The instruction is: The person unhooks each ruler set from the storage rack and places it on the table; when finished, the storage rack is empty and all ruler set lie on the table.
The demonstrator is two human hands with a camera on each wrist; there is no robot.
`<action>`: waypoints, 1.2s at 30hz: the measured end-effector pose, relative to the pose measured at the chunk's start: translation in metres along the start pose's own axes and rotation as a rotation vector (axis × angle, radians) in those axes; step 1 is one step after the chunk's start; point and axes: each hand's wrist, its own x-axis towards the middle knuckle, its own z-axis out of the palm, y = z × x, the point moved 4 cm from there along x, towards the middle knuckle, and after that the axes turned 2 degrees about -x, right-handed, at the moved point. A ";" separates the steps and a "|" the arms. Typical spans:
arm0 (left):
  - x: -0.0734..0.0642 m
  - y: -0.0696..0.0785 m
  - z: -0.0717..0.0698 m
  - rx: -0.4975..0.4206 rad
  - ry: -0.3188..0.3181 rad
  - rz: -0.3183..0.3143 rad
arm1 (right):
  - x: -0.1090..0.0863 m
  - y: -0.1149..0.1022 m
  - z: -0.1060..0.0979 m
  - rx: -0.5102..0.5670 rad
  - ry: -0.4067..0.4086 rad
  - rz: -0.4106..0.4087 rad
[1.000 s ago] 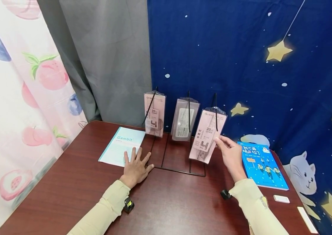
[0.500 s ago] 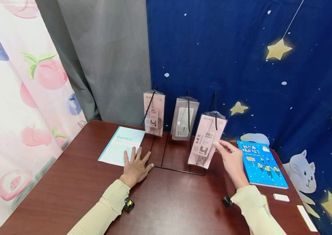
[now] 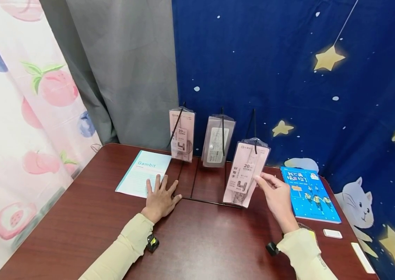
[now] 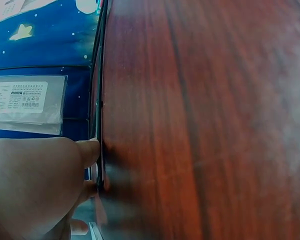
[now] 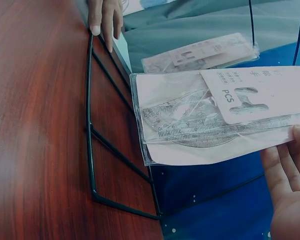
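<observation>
Centre frame, right hand (image 3: 277,193) pinches the pink plastic ruler packet (image 3: 245,172); left hand (image 3: 160,196), flat, steadies the black wire rack (image 3: 197,186) — best lifted gently off its hook.

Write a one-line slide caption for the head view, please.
Right hand pinches the pink packet hanging on the wire rack; left hand rests flat.

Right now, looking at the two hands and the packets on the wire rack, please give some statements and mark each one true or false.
1. The left hand lies flat on the table, fingertips on the Gambit notebook. True.
2. The right hand pinches the middle packet. False: it holds the right-hand pink packet.
3. Three packets hang on the black wire rack. True.
4. The blue book lies under the left hand. False: it lies beside the right hand.
</observation>
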 end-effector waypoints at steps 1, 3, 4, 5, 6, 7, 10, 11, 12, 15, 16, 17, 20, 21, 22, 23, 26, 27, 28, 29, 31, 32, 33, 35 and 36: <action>0.000 0.000 0.000 0.003 -0.004 0.000 | -0.001 0.000 -0.001 0.007 0.001 -0.005; 0.001 -0.001 0.000 0.003 -0.007 0.000 | -0.004 0.000 -0.002 0.005 0.001 -0.011; 0.001 -0.001 0.001 0.004 -0.007 0.001 | -0.006 0.000 -0.002 -0.002 0.000 -0.012; 0.001 -0.001 0.001 0.006 -0.006 0.002 | -0.007 0.000 -0.003 -0.006 0.000 -0.013; 0.001 -0.001 0.001 0.009 -0.007 0.002 | -0.009 -0.001 -0.004 -0.015 0.000 -0.014; 0.001 0.000 0.001 0.011 -0.008 0.002 | -0.011 -0.001 -0.004 -0.025 -0.002 -0.014; 0.001 0.000 0.000 0.014 -0.008 0.003 | -0.016 -0.002 -0.006 -0.044 -0.008 -0.012; 0.001 0.000 0.000 0.016 -0.009 0.002 | -0.018 -0.002 -0.006 -0.045 -0.010 -0.008; 0.001 0.000 0.000 0.017 -0.011 0.001 | -0.020 -0.002 -0.006 -0.043 -0.013 -0.002; 0.000 0.000 0.000 0.015 -0.011 -0.002 | -0.025 -0.003 -0.007 -0.041 -0.017 0.015; 0.000 0.000 0.000 0.014 -0.011 -0.003 | -0.026 -0.004 -0.008 -0.045 -0.016 0.019; 0.000 0.001 0.000 0.012 -0.012 -0.003 | -0.028 -0.004 -0.008 -0.047 -0.017 0.020; 0.000 0.000 -0.001 0.008 -0.009 -0.002 | -0.033 -0.006 -0.009 -0.058 -0.016 0.016; 0.000 0.000 -0.001 0.007 -0.008 -0.002 | -0.034 -0.007 -0.009 -0.061 -0.018 0.013; 0.000 0.000 -0.001 0.005 -0.009 -0.001 | -0.035 -0.007 -0.010 -0.063 -0.020 0.010; 0.001 0.000 -0.001 0.003 -0.009 -0.002 | -0.037 -0.008 -0.010 -0.062 -0.024 0.008; 0.001 0.001 -0.001 -0.001 -0.011 -0.004 | -0.041 -0.009 -0.012 -0.065 -0.025 0.005; 0.001 0.001 -0.001 -0.002 -0.012 -0.004 | -0.042 -0.010 -0.013 -0.067 -0.023 0.006; 0.002 0.001 -0.001 -0.001 -0.012 -0.006 | -0.043 -0.010 -0.013 -0.066 -0.021 0.007; 0.002 0.001 -0.001 0.000 -0.012 -0.007 | -0.045 -0.010 -0.014 -0.058 -0.019 0.009; 0.002 0.001 -0.001 0.003 -0.015 -0.011 | -0.048 -0.010 -0.017 -0.050 -0.016 0.013; 0.002 0.002 -0.001 0.006 -0.016 -0.013 | -0.050 -0.010 -0.018 -0.047 -0.016 0.018; 0.002 0.002 -0.001 0.007 -0.017 -0.013 | -0.052 -0.010 -0.020 -0.038 -0.017 0.019; 0.002 0.001 0.000 0.011 -0.023 -0.015 | -0.055 -0.010 -0.023 -0.026 -0.015 0.020; 0.002 0.001 0.000 0.013 -0.025 -0.015 | -0.057 -0.011 -0.026 -0.029 -0.011 0.020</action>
